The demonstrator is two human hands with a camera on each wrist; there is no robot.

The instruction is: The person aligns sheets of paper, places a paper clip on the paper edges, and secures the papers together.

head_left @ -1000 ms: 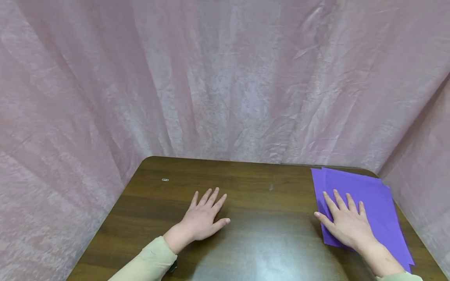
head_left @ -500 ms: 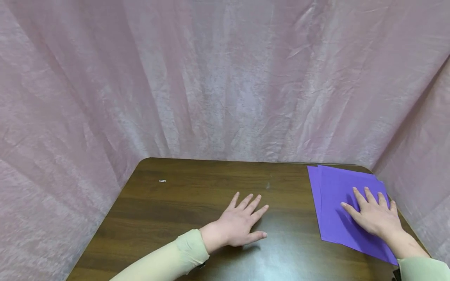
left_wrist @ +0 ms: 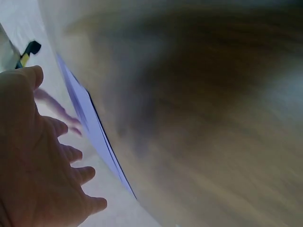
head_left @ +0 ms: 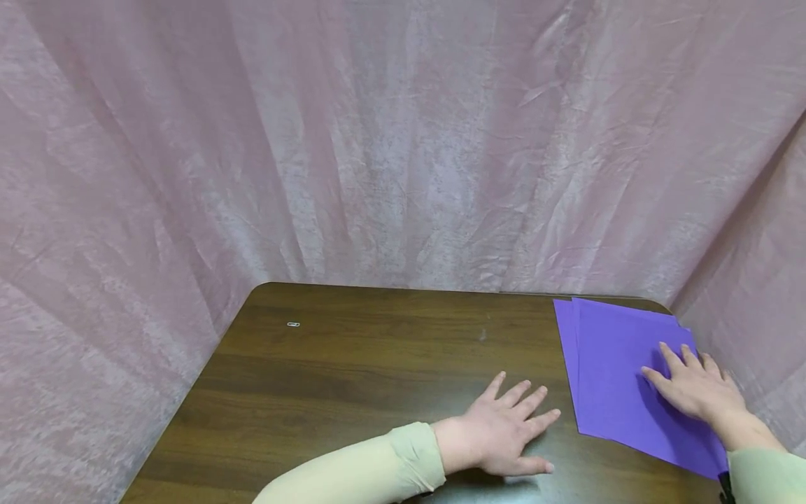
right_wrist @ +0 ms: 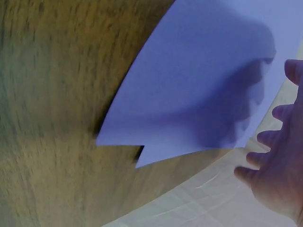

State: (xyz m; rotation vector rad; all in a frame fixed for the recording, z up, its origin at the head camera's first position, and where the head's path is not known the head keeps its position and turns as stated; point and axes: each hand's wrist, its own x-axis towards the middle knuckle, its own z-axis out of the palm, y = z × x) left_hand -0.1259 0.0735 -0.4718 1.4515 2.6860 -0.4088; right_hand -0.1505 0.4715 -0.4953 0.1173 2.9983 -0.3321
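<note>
Several purple paper sheets (head_left: 617, 378) lie slightly fanned at the right side of the table. Above their right part hovers my right hand (head_left: 699, 388), fingers spread, casting a shadow on the top sheet. The right wrist view shows this hand (right_wrist: 279, 156) apart from the paper (right_wrist: 189, 85), holding nothing. My left hand (head_left: 504, 430) is palm down over the table's near middle, left of the sheets, its fingers spread and nothing in it. In the left wrist view the left hand (left_wrist: 42, 156) appears raised off the tabletop, with the sheets (left_wrist: 97, 130) beyond its fingers.
A small paper clip (head_left: 293, 324) lies near the far left of the brown wooden table (head_left: 264, 392). Pink curtains (head_left: 403, 140) hang behind the table and along both sides.
My left hand has swept right across the table, from left of the middle toward the sheets. My right hand has shifted right over the paper. The sheets and paper clip stay in place.
</note>
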